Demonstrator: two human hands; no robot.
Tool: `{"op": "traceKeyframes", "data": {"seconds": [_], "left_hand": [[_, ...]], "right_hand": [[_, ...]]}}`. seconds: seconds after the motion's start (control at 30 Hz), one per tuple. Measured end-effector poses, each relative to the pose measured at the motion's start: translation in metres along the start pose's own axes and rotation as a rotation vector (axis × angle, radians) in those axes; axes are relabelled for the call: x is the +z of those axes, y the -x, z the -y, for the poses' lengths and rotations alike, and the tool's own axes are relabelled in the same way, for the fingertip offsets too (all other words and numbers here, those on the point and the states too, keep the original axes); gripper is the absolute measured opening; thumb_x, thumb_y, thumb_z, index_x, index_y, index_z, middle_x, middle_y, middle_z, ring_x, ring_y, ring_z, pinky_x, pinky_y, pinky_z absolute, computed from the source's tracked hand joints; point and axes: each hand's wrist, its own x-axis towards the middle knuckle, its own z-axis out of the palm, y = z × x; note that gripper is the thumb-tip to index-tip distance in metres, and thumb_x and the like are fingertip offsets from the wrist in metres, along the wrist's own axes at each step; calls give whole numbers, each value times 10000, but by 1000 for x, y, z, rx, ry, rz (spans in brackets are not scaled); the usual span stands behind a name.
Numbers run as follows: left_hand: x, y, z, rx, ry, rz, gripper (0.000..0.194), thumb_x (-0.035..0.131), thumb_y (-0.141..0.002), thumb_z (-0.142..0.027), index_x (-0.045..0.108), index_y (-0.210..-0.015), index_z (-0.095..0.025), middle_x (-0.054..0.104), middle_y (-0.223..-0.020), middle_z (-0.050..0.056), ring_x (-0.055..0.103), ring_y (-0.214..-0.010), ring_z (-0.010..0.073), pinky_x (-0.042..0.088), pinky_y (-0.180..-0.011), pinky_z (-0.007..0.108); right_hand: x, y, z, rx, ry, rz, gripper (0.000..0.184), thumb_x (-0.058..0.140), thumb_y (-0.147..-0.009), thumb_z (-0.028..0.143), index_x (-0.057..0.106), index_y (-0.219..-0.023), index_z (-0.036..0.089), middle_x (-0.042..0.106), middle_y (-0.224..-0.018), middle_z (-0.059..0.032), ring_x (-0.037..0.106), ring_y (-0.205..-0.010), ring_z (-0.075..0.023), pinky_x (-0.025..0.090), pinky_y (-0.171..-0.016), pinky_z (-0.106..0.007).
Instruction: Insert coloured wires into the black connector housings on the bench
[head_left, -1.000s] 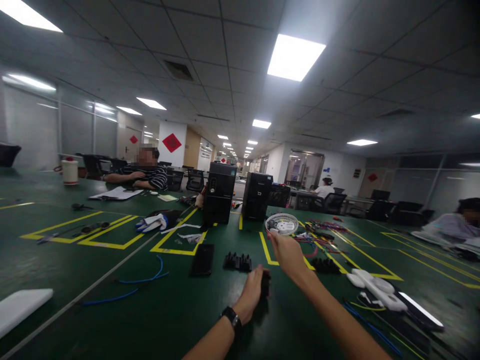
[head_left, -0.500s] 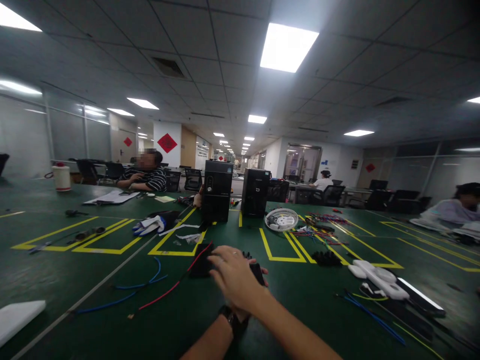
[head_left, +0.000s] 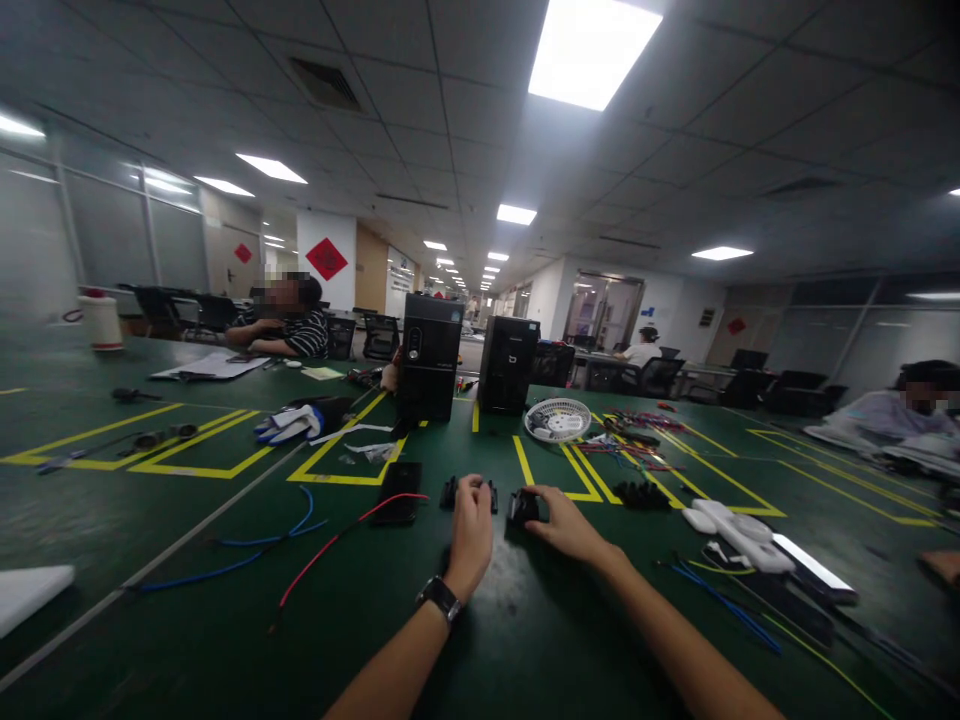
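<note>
My left hand (head_left: 471, 528), with a black watch (head_left: 440, 597) on its wrist, reaches forward over the green table (head_left: 525, 640). Its fingers are curled onto a black connector block (head_left: 487, 495). Just to the right, my right hand (head_left: 564, 525) has its fingers closed round a small black part (head_left: 521, 506) that rests on the table. A red wire (head_left: 337, 545) runs from beside a flat black panel (head_left: 399, 490) towards the near left. A blue wire (head_left: 225, 560) lies further left.
Two black computer towers (head_left: 429, 355) (head_left: 511, 365) stand behind, with a white fan grille (head_left: 557, 420) and coloured wires (head_left: 637, 440) to the right. White gloves (head_left: 285, 425) lie left, a white device (head_left: 739, 540) right. People sit at the far left (head_left: 289, 335) and right (head_left: 911, 415).
My right hand drew back from the fan grille, crossed left with a red wire, and now sits beside my left hand. The red wire lies on the table. My left hand moved onto the connector block.
</note>
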Motion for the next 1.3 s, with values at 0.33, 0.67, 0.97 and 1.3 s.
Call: {"op": "traceKeyframes", "data": {"seconds": [0.33,0.67,0.97,1.3], "left_hand": [[-31,-35,11,105,-184,-141,218,388,-866,-348,467,-999,-195,540,-748,4,550,-702,190,411,-677,308],[1,-2,-8,160,93,60,150,546,-811,-277,590,-936,-206,590,-861,43,550,-811,202,404,-777,289],[25,26,-3,-35,105,248,286,555,-823,-400,562,-1024,-198,587,-883,64,567,-769,185,461,-720,303],[28,36,-10,-665,674,273,256,512,-883,-361,548,-1045,-165,668,-878,105,659,-621,186,534,-568,327]], "right_hand": [[15,-44,-20,23,95,87,734,681,-696,261,420,-1375,166,491,-1365,-114,434,-1258,-242,322,-1052,-345],[-62,13,-51,386,241,-169,314,550,-906,324,542,-1177,166,567,-1176,-86,586,-989,-207,512,-828,-412],[-58,27,-19,333,158,-230,274,549,-904,317,572,-1132,168,581,-1153,-85,589,-986,-199,503,-842,-390],[-30,72,68,-53,85,-242,502,554,-864,277,435,-1347,202,455,-1358,-102,412,-1262,-217,342,-1057,-371]]}}
